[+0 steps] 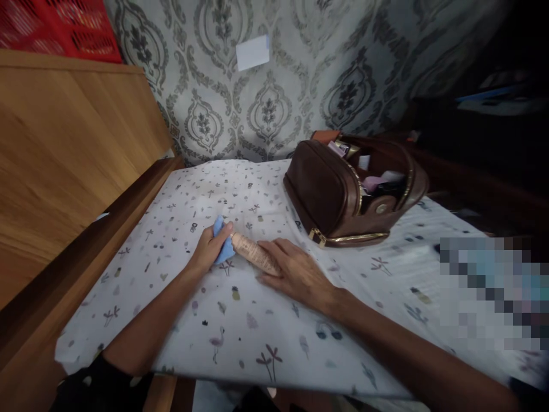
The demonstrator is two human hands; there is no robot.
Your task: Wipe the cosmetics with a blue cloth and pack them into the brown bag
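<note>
My left hand [211,246] grips a small blue cloth [225,250] and presses it at the upper end of a beige cosmetic tube [254,253]. Fine print runs along the tube, which tilts down toward the right. Around its lower end, the fingers of my right hand [295,268] are wrapped. Both hands are over a white cloth printed with flamingos, palms and pineapples [251,349]. Part of the blue cloth is hidden behind my left fingers.
An unzipped brown leather bag [321,186] with several small items inside stands beyond my right hand. Wooden furniture [77,126] with a red plastic basket [64,28] on top borders the left. Patterned wallpaper [274,109] is behind. A blurred patch covers something at right.
</note>
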